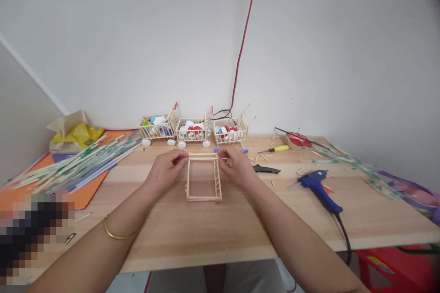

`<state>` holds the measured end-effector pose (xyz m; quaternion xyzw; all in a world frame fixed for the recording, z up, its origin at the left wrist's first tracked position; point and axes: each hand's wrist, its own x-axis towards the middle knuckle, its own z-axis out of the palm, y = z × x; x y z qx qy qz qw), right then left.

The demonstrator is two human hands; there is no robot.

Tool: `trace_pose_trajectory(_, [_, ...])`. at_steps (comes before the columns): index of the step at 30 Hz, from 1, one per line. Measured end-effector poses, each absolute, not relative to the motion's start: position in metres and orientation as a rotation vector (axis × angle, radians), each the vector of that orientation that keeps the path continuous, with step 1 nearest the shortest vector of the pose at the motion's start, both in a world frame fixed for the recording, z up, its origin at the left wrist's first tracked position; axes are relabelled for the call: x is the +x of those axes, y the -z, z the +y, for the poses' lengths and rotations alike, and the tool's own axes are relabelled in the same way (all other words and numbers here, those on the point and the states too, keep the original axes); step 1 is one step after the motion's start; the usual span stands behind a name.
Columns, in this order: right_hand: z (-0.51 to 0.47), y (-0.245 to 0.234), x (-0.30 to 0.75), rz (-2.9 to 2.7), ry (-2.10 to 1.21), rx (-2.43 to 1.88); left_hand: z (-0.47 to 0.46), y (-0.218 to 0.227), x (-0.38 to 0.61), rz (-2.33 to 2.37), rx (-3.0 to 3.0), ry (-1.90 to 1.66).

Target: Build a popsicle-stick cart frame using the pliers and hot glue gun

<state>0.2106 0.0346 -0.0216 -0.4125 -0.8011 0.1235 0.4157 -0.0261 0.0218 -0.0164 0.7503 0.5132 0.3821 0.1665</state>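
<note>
A small open frame of thin wooden sticks (204,199) rests on the table in front of me. At its far left corner my left hand (168,167) is closed, thumb and fingers pinched at the end of a thin wooden stick (203,159). My right hand (236,165) pinches at the other end of this stick, by the far right corner. The stick lies across the frame's far side; whether it touches the frame all along, I cannot tell. The fingertips partly cover both far corners.
Behind stand three stick carts (191,133) with bottle caps in them. To the right lie a blue glue gun (318,187), a black knife (266,169) and a yellow-handled screwdriver (275,149). Bundled sticks (85,160) cover orange card (82,194) at left. A red stool (395,268) is below right.
</note>
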Motion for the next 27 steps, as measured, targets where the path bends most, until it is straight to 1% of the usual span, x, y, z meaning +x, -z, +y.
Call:
trace_pose_trajectory(13, [0.037,0.0211,0.2113,-2.029,-0.247,-1.048,0.0188,0.0106,-0.0247,1.46,2.224,-1.066])
trace_pose_trajectory(21, [0.0358,0.022,0.2109,-2.007,-0.325,-1.044,0.02,0.0121,-0.0248,1.467,2.213,-1.055])
trace_pose_trajectory(27, [0.0358,0.0206,0.2099,-2.029,-0.245,-1.036,0.0192,0.0112,-0.0257,1.479,2.23,-1.051])
